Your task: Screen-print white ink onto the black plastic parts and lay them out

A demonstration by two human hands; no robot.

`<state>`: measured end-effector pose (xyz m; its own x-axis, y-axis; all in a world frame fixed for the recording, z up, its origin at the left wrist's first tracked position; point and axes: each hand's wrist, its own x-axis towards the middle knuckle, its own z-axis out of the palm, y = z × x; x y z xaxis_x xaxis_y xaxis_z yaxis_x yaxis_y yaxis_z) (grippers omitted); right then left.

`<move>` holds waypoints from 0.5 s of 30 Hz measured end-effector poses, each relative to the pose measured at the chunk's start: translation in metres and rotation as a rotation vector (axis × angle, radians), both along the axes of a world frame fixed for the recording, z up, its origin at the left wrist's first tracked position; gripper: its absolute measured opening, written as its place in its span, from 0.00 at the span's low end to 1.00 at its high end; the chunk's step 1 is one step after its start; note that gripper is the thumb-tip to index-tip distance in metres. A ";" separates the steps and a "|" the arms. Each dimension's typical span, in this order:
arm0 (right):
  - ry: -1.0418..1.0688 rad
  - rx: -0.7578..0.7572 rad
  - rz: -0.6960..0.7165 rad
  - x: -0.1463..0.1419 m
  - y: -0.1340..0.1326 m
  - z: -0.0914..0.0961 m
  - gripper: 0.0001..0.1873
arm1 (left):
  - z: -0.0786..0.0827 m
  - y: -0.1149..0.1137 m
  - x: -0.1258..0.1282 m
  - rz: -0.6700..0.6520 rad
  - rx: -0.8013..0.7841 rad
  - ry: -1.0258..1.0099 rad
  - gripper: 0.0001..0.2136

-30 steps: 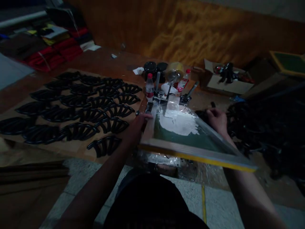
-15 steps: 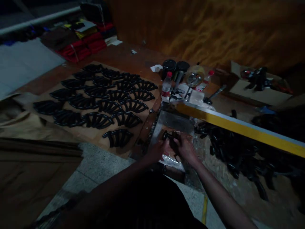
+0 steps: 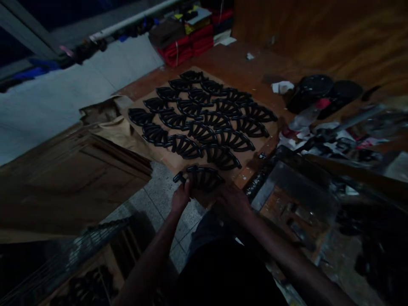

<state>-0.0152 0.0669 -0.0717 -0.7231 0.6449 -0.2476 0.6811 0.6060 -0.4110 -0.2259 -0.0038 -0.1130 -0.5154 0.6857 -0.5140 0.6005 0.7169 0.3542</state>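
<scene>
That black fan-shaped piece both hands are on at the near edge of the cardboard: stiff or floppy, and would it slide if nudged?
Probably stiff: the black fan-shaped piece keeps its curved, ribbed outline between the left hand and right hand. Likely light, being open-ribbed. It lies flat on the cardboard sheet, so a nudge should slide it, not roll it.

Person's left hand (image 3: 180, 199) and right hand (image 3: 234, 201): bare forearms, no sleeves or gloves; dark clothing on the lap.

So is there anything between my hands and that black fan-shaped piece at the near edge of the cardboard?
Nothing visible. The left hand is at the left end of the black fan-shaped piece, and the right hand is at its right end. It lies at the near edge of the cardboard sheet, just below the rows of similar pieces.
</scene>
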 end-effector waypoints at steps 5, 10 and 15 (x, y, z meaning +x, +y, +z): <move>-0.186 -0.092 0.013 -0.029 0.006 -0.011 0.12 | -0.011 0.014 -0.018 0.028 -0.170 0.095 0.28; -0.193 -0.129 -0.008 -0.044 0.008 -0.019 0.14 | -0.013 0.039 -0.021 -0.074 -0.209 0.224 0.29; -0.090 -0.121 -0.032 -0.044 0.012 -0.024 0.16 | -0.014 0.056 -0.036 -0.156 -0.148 0.210 0.27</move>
<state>-0.0590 0.0786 -0.0960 -0.6744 0.6286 -0.3873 0.7363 0.5335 -0.4162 -0.2621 0.0525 -0.1267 -0.5154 0.6904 -0.5077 0.7567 0.6447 0.1086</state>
